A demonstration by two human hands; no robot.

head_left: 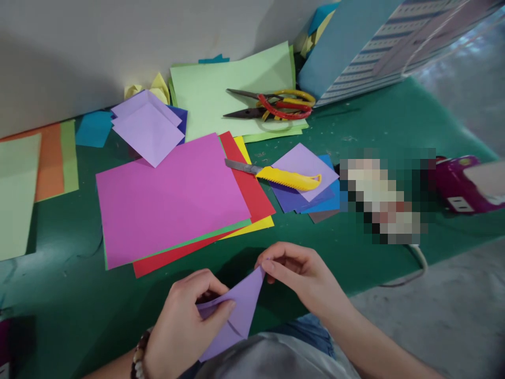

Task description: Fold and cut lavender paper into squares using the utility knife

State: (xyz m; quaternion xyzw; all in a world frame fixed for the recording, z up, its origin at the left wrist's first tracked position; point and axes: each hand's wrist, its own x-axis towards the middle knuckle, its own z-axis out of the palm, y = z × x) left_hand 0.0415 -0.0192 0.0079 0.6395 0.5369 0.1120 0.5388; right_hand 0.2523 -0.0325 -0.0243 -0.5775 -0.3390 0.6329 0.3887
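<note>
A folded piece of lilac paper [248, 308] is held between my two hands, just above the table's near edge. My left hand [189, 310] pinches its left side, thumb in front and fingers behind. With thumb and fingertips, my right hand [294, 268] grips its upper right corner. Beyond my hands lies a stack of coloured sheets [173, 200], magenta on top, with red, yellow and green edges showing. A yellow utility knife [290, 177], its blade out, rests partly on that stack and partly on a lilac paper square [302, 158].
Red-handled pliers and yellow-handled scissors [292, 99] lie on pale green sheets [221, 84] at the back. Lilac folded pieces [153, 134] sit back left, near more sheets [16, 189]. A blue box [347, 47], a pixelated object [381, 200] and a purple device [457, 187] stand right.
</note>
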